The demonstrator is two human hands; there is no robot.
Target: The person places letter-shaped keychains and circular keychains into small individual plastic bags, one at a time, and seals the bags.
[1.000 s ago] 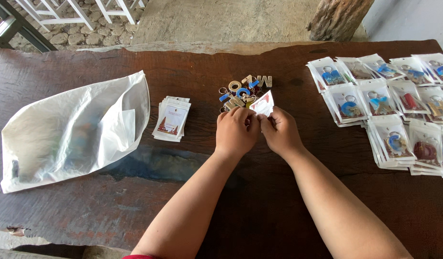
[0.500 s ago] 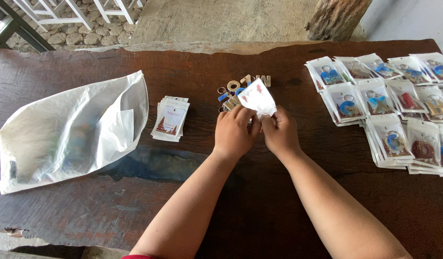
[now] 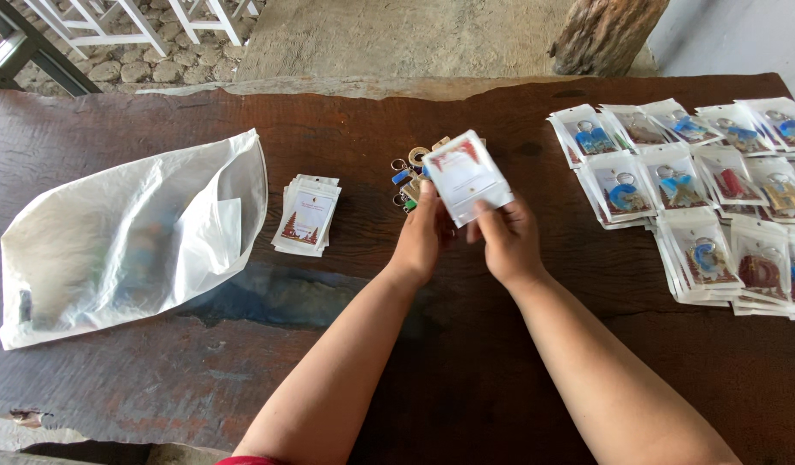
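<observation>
Both hands meet at the middle of the dark wooden desk (image 3: 466,362), lifting a small clear packet with a white printed card (image 3: 465,176) inside. The left hand (image 3: 425,237) pinches its near left edge; the right hand (image 3: 508,241) grips its near right corner, so the packet stands just beyond the fingers. Behind it lies a pile of loose letter keychains (image 3: 408,176). Left of that sits a stack of empty card packets (image 3: 307,215), and farther left a white plastic bag (image 3: 130,237). Filled keychain packets (image 3: 690,198) spread at the right.
</observation>
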